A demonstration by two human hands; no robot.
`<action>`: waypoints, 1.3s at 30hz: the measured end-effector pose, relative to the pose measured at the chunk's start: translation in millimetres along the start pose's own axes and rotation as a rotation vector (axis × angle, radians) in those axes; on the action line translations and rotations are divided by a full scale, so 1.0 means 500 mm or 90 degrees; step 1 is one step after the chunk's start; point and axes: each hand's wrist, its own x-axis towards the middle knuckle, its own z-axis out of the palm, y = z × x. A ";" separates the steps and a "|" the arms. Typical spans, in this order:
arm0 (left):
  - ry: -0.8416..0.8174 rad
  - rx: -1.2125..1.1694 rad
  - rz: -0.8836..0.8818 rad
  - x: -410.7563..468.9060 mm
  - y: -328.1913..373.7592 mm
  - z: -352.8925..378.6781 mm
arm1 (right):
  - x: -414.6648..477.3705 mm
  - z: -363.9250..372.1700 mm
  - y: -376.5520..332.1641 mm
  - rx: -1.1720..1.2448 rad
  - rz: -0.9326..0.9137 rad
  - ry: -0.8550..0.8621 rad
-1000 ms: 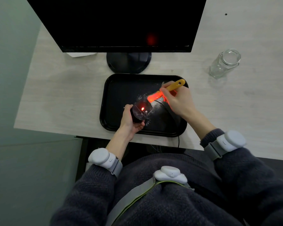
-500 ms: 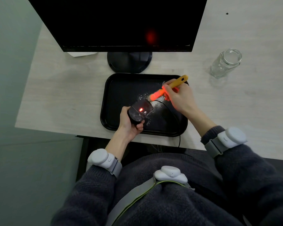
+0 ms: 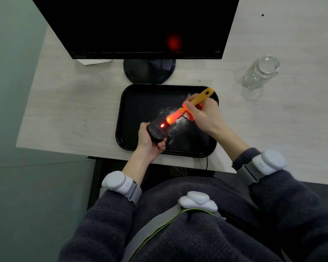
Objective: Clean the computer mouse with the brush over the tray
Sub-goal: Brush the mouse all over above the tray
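Observation:
My left hand (image 3: 150,142) grips a black computer mouse (image 3: 157,130), turned underside up so its red sensor light shows, over the near part of a black tray (image 3: 129,103). My right hand (image 3: 203,116) holds a yellow-handled brush (image 3: 197,100). Its bristle end glows red in the sensor light and touches the far right of the mouse's underside. White dust lies scattered on the tray beneath and beyond the mouse. The mouse's black cable runs across the tray and down over the desk's front edge.
A black monitor (image 3: 136,25) on a round stand (image 3: 149,69) rises just behind the tray. An empty glass jar (image 3: 260,72) stands at the right on the pale wooden desk (image 3: 68,103). A white paper corner (image 3: 92,61) peeks from under the monitor.
The brush has moved slightly along the mouse's underside, and my left hand has tilted the mouse a little. Both stay over the tray.

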 end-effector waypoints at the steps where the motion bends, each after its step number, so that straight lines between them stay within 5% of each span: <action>1: -0.001 -0.001 -0.003 0.000 0.000 0.003 | -0.005 0.007 -0.009 0.038 -0.015 -0.035; 4: 0.003 -0.016 -0.014 0.001 0.000 0.012 | -0.017 0.033 -0.023 0.087 -0.047 -0.149; 9: 0.016 -0.006 -0.005 -0.003 -0.001 0.009 | -0.010 0.025 -0.018 0.040 -0.042 -0.057; 14: 0.018 0.003 0.003 -0.007 0.000 0.019 | -0.014 0.036 -0.026 0.092 -0.057 -0.147; 19: 0.027 0.007 -0.003 -0.008 -0.001 0.012 | -0.007 0.027 -0.027 0.039 -0.044 -0.062; 24: 0.019 -0.024 -0.007 -0.004 0.002 0.015 | -0.023 0.031 -0.029 0.043 -0.075 -0.178; 28: 0.007 -0.032 -0.006 -0.005 0.003 0.006 | -0.015 0.016 -0.021 0.008 -0.043 -0.066; 33: 0.009 -0.048 -0.014 -0.004 0.003 0.013 | -0.023 0.024 -0.027 0.039 -0.077 -0.169; 39: 0.007 -0.046 -0.011 -0.005 0.004 0.003 | -0.013 0.007 -0.013 0.017 -0.041 -0.080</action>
